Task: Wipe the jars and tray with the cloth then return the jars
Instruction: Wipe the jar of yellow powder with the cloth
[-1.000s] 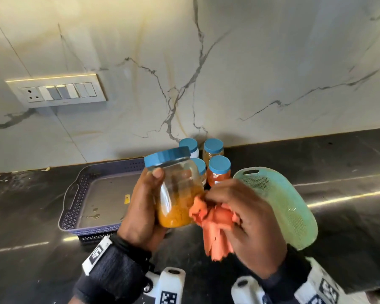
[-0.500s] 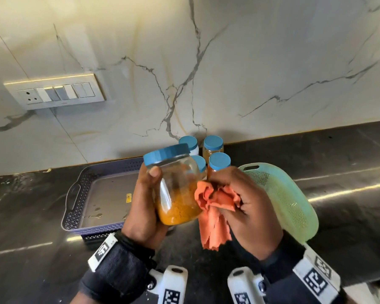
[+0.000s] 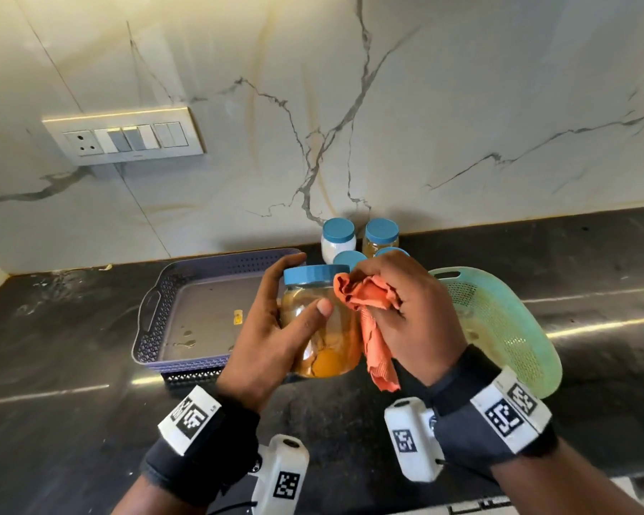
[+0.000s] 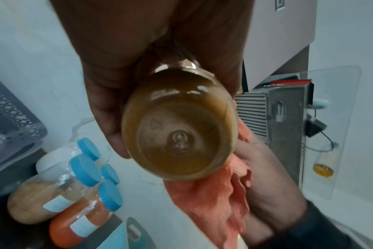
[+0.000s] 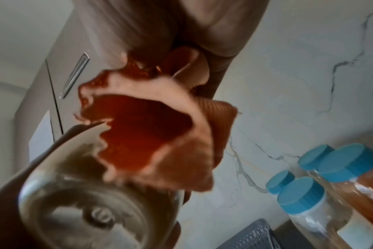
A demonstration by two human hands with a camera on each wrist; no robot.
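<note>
Now, counter: your black stone counter [image 3: 536, 262] meets a veined marble wall [image 3: 424, 105].
Left hand [image 3: 272, 336]: grasps the turmeric jar [image 3: 324, 328] above the front edge.
Right hand [image 3: 406, 314]: clutches the orange cloth [image 3: 369, 295] against it.
Tray [image 3: 209, 269]: back-left, jarless.

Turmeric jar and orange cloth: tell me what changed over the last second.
The right hand carried the orange cloth up the jar's side to just under the blue lid. The left hand regripped the turmeric jar, its thumb now across the front. The four other jars and the tray stayed put.
</note>
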